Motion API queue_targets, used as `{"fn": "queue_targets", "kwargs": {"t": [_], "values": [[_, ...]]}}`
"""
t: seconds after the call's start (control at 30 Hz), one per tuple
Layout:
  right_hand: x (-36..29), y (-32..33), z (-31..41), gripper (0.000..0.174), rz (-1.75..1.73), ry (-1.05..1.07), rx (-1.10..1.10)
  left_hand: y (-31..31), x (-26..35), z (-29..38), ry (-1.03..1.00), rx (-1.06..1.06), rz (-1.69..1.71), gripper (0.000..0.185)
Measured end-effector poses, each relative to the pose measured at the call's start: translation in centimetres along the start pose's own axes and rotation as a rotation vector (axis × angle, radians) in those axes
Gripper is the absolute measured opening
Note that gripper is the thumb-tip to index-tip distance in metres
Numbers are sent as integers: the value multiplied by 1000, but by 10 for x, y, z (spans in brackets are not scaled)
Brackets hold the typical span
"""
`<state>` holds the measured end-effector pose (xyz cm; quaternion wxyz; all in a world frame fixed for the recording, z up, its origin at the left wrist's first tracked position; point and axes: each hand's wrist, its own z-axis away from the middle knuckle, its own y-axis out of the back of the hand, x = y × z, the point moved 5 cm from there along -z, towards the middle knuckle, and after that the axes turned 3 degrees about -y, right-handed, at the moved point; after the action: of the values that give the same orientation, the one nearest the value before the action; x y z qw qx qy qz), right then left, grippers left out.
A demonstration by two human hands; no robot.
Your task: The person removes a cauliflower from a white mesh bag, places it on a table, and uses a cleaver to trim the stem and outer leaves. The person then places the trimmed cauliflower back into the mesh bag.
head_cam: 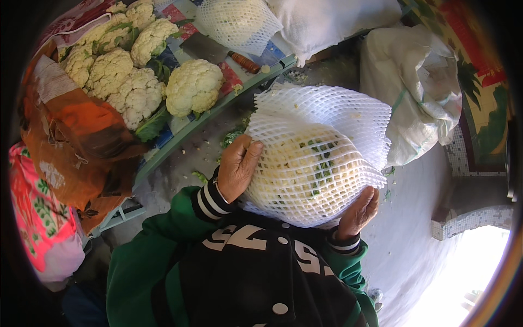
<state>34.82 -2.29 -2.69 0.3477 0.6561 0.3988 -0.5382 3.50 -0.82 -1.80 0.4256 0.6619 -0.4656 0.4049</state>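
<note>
Between my two hands, close in front of my jacket, is a cauliflower (294,167) inside a white foam mesh net (322,102). Green leaf bits show through the mesh. My left hand (239,167) grips the netted head at its left side, thumb on top. At the lower right, my right hand (359,212) presses against the net, its fingers partly hidden behind it. Loose mesh spreads out at the far end of the bundle. On the table to the left, a bare cauliflower (194,88) sits nearest the edge.
A green-edged table (216,118) holds a pile of cauliflowers (110,73), a wooden-handled tool (244,62) and another netted cauliflower (237,24). White sacks (408,90) stand at the far right. An orange-brown sheet (77,151) hangs over the table's near end. Leaf scraps lie on the floor.
</note>
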Motion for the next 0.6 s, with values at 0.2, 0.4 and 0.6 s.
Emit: {"fn": "queue_targets", "kwargs": {"t": [0.2, 0.4, 0.6], "values": [[-15, 4, -9, 37, 243, 177, -58, -11, 13, -5, -54, 11, 16, 40], [-19, 0, -6, 44, 77, 14, -153, -12, 20, -7, -91, -8, -148, 45], [-30, -12, -2, 53, 35, -41, -238, -11, 10, -6, -98, -19, -76, 42]]}}
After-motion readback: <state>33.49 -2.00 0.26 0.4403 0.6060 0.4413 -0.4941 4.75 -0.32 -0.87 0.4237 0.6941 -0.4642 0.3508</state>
